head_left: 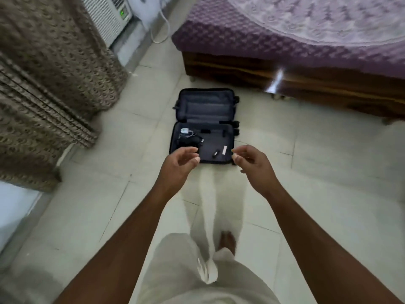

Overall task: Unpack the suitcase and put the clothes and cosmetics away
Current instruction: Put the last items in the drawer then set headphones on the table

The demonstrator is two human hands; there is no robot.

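Hands, left (178,164) and right (252,163), hover loosely curled, empty, above open black fabric suitcase (203,126) on floor. Risk: small black tube (215,153) overlooked against dark lining.

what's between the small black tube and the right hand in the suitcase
In the head view, a small pale pinkish stick lies on the suitcase lining between the black tube and the right hand. Nothing else shows in that stretch.
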